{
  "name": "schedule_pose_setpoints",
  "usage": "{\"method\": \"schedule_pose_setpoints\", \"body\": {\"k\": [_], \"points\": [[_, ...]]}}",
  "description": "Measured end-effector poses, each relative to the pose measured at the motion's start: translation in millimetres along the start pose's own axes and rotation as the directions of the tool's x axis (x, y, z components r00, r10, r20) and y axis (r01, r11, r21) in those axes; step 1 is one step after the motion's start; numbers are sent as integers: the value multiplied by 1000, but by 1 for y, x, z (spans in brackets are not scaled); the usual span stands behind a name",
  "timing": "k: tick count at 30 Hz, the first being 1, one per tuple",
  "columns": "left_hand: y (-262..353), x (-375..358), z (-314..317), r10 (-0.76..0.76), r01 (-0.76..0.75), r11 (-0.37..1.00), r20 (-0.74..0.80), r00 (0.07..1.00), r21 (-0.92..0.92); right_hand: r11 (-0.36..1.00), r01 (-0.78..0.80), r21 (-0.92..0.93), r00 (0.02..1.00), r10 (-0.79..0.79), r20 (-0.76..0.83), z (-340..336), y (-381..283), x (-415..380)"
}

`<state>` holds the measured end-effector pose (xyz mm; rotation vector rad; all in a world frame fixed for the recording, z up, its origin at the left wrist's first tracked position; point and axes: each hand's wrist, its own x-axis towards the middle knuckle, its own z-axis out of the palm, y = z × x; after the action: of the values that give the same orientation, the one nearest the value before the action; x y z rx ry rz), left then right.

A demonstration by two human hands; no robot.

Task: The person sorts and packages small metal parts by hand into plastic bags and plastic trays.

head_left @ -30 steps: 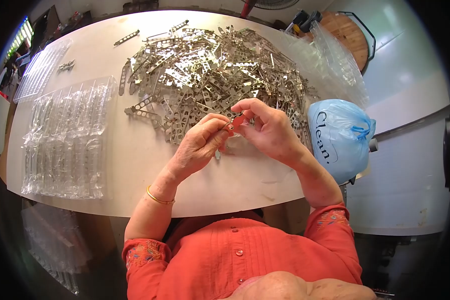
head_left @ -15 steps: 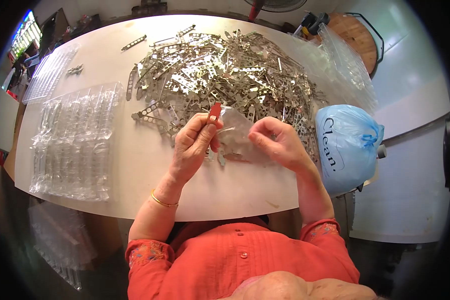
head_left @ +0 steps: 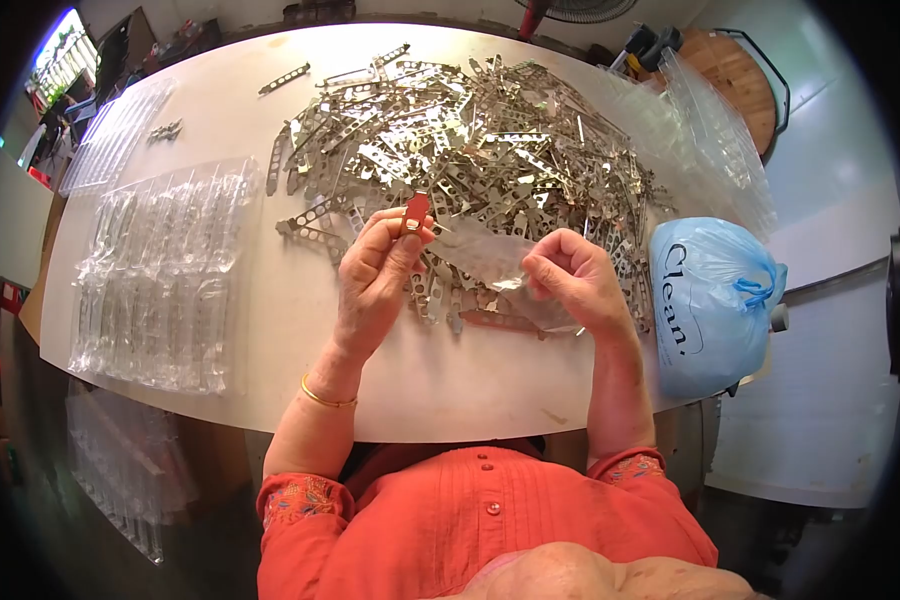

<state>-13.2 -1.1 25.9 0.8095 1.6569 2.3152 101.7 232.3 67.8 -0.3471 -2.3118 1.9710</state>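
So right now your left hand (head_left: 378,275) has its fingers pinched shut on a small red flat tab (head_left: 416,211), holding it upright just above the near edge of the big heap of perforated silver metal strips (head_left: 470,130). Your right hand (head_left: 575,280) is off to the side with its fingers closed on the corner of a thin clear plastic sleeve (head_left: 490,262), which stretches between your two hands and hangs just over the strips lying nearest you. Hard to tell from here whether a strip is already inside that sleeve, it's too see-through and glary.

As for progress, I'd say you're early on. The heap on the pale round bench (head_left: 270,330) is huge and looks barely dented. To your left there's a clear moulded plastic tray (head_left: 155,280) with long slots, and I can't tell whether any slots are filled. Beyond it sits another clear flat tray (head_left: 115,135) with a few small metal bits (head_left: 165,130) beside it. On your right, a light blue plastic bag printed "Clean" (head_left: 705,300) sits at the bench edge, with a pile of more clear plastic sleeves (head_left: 710,130) behind it. So my guess: one piece in hand, nearly the whole pile left.
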Motion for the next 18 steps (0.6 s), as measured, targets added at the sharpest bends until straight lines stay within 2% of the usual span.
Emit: {"method": "schedule_pose_setpoints", "body": {"k": [7, 11, 14, 17, 18], "points": [[1, -2, 1, 92, -105, 989, 123, 988, 105, 999, -42, -1, 998, 42, -46, -1, 4, -1], [6, -3, 2, 89, -107, 986, 136, 987, 130, 999, -35, 41, 998, 37, -57, -1, 6, 0], [15, -6, 5, 37, -45, 996, 106, 994, 75, 997, -42, 66, 996, 47, -73, -2, 4, 1], [29, -12, 9, 88, -106, 984, 128, 988, 142, 996, -46, 82, 995, 52, -82, -5, 5, 1], [33, -15, 10, 151, -191, 953, 179, 972, 236, 994, -45, 104, 995, 54, -86, -6, 6, 1]]}}
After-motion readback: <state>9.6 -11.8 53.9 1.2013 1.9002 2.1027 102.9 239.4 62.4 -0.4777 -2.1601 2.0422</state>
